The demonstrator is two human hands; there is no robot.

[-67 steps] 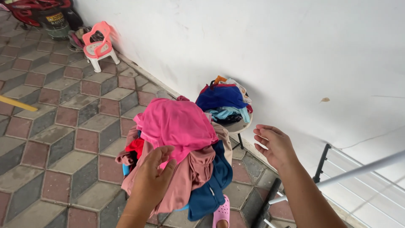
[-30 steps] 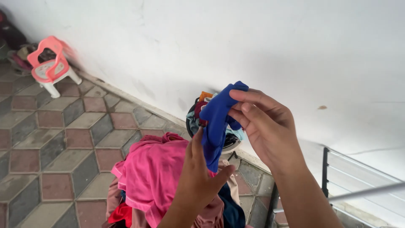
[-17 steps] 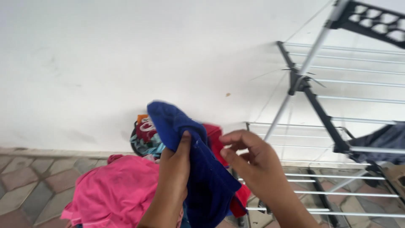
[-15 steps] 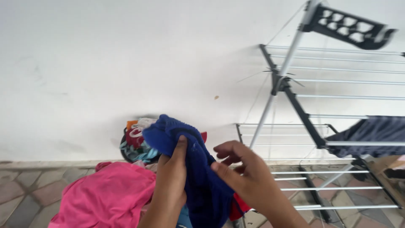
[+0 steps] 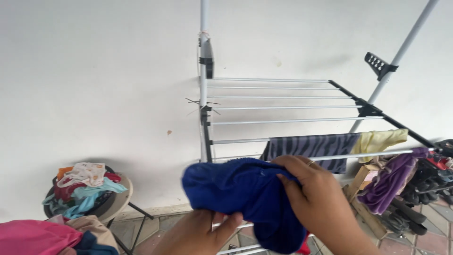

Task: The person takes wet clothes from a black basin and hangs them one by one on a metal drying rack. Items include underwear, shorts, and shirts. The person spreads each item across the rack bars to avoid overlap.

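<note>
White plaster wall [image 5: 94,71] fills the background behind your hands, with a metal drying rack [image 5: 283,106] standing against it just beyond them. Your right hand [image 5: 321,203] is closed over the right side of a blue cloth [image 5: 236,189], fingers wrapped across its top edge; a ring shows on one finger. Your left hand [image 5: 198,233] comes up from below, thumb pressed against the underside of the same cloth, so both hands grip it and keep it bunched in front of you, level with the rack's lower rails. The cloth looks thick and fuzzy, like towelling or fleece, and it sags in a rounded lump between your hands.

Beyond your right hand, a striped grey garment [image 5: 314,146], a pale yellow piece [image 5: 380,139] and a purple one [image 5: 391,179] hang folded over the thin round rails, draped so each side balances. Well to the left of your left hand, a round stool [image 5: 120,200] carries a heap of mixed clothes [image 5: 80,186], and a pink garment [image 5: 33,238] lies on a nearer pile at the lower left corner.
</note>
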